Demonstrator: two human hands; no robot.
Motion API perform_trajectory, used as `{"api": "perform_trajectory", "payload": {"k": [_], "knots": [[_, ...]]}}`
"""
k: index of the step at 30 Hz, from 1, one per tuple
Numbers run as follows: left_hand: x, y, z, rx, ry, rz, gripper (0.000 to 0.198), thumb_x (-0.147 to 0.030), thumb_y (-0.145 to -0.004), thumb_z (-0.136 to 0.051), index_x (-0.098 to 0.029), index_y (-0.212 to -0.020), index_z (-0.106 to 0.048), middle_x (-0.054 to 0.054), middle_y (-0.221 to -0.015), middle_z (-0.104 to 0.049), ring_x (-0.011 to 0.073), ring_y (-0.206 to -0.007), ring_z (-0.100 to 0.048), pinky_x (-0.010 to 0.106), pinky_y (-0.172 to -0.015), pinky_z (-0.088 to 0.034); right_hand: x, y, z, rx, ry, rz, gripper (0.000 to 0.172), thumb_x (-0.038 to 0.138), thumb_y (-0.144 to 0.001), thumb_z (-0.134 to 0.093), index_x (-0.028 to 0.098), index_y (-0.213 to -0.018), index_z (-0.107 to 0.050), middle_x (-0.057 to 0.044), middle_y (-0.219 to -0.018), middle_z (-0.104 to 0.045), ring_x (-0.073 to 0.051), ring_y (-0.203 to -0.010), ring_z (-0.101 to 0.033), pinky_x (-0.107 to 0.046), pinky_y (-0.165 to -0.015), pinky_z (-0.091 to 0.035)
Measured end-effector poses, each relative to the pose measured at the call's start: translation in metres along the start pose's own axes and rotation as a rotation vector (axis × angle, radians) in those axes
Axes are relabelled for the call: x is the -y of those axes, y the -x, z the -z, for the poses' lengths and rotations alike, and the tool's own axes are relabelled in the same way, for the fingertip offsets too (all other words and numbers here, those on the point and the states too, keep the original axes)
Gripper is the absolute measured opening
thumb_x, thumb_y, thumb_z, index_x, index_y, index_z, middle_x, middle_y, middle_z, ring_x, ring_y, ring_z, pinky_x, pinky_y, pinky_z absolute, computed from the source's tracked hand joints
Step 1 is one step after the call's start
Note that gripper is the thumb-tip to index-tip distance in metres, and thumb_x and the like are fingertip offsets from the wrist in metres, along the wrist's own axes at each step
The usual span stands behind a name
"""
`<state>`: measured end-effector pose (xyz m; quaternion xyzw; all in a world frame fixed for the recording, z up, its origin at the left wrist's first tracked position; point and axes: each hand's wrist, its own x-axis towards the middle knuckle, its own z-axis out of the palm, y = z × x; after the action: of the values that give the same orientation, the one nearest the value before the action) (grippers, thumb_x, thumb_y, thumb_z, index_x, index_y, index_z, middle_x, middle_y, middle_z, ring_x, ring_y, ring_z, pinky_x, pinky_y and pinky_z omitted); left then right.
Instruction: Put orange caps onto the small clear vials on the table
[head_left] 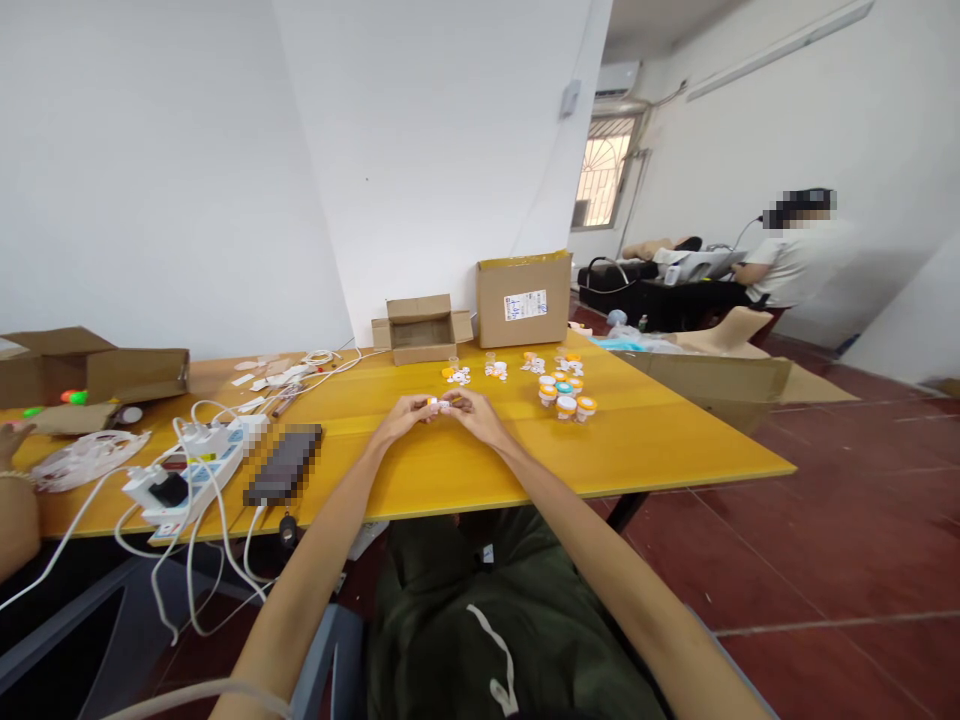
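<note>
We are holding both hands together over the yellow table (675, 450), straight in front of the open box (421, 330) and nearer to us than it. Our left hand (405, 418) and our right hand (476, 415) are meeting at the fingertips, and between them we are pinching a small piece (439, 403), orange and white. The fingers (424, 406) of both hands are curling in and closing on this piece from its two sides. It is too small for us to tell exactly what it is, and we cannot tell whether it is touching the table.

Between the open box and our hands, some white and orange bits (457, 375) are lying on the table. Just beside the open box, to its right, a taped box (523, 300) is standing. In front of that one, a group of little jars (564, 395) with orange and blue lids is standing, well apart from our right hand.

Far to the left of the open box and closer to us, a white power strip (184, 475) is lying, with white cables (217, 540) hanging over the table edge. Still further left, a brown carton (112, 370) is lying open. At the left edge, another person's hand (15, 437) is resting near it. Far behind and to the right of the open box, a person (795, 260) in a white shirt is sitting at a dark desk.
</note>
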<state>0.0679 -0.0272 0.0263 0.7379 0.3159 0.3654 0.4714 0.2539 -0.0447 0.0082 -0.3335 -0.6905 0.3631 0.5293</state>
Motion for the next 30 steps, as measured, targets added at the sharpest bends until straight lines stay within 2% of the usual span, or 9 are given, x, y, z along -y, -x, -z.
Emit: {"api": "perform_trajectory", "payload": {"k": [6,12,19,26,30], "knots": [[0.0,-0.001,-0.001,-0.013,0.011,0.012,0.036,-0.047,-0.071,-0.075,-0.015,-0.086,-0.073,0.001,-0.074,-0.065,0.0139,-0.071,-0.057,0.026,-0.069,-0.045,0.002,0.001,0.0,-0.001,0.077,0.018,0.02,0.039,-0.077,-0.066,0.021,-0.084,-0.069,-0.003,-0.082,-0.073,-0.019,-0.077,-0.068,-0.031,-0.074,-0.054],[-0.002,0.0,-0.001,-0.007,-0.005,0.022,0.037,-0.046,-0.072,-0.074,-0.015,-0.091,-0.074,0.002,-0.076,-0.066,0.0142,-0.072,-0.056,0.026,-0.07,-0.045,0.003,0.002,0.001,0.004,0.133,0.013,0.027,0.046,-0.081,-0.062,0.021,-0.082,-0.069,-0.001,-0.074,-0.071,-0.017,-0.068,-0.064,-0.028,-0.066,-0.052],[0.005,-0.001,0.001,0.003,-0.025,0.011,0.039,-0.046,-0.075,-0.073,-0.015,-0.1,-0.074,0.005,-0.086,-0.07,0.0162,-0.078,-0.059,0.027,-0.072,-0.046,-0.004,0.001,0.003,0.039,0.123,-0.014,0.031,0.049,-0.086,-0.056,0.02,-0.079,-0.068,0.001,-0.064,-0.065,-0.014,-0.056,-0.06,-0.026,-0.059,-0.05],[0.012,-0.001,0.003,-0.038,-0.085,-0.041,0.044,-0.044,-0.073,-0.076,-0.016,-0.107,-0.073,0.006,-0.095,-0.072,0.0208,-0.091,-0.062,0.032,-0.084,-0.047,-0.004,0.001,0.003,0.054,0.107,-0.079,0.034,0.05,-0.087,-0.054,0.019,-0.077,-0.065,0.001,-0.062,-0.063,-0.013,-0.054,-0.059,-0.025,-0.057,-0.048],[0.009,-0.001,0.001,-0.04,-0.082,-0.034,0.044,-0.043,-0.072,-0.077,-0.016,-0.107,-0.073,0.007,-0.097,-0.073,0.0197,-0.089,-0.062,0.032,-0.086,-0.047,-0.004,0.0,0.003,0.047,0.088,-0.097,0.031,0.048,-0.085,-0.056,0.019,-0.076,-0.064,0.001,-0.061,-0.062,-0.013,-0.054,-0.058,-0.025,-0.057,-0.048]]}}
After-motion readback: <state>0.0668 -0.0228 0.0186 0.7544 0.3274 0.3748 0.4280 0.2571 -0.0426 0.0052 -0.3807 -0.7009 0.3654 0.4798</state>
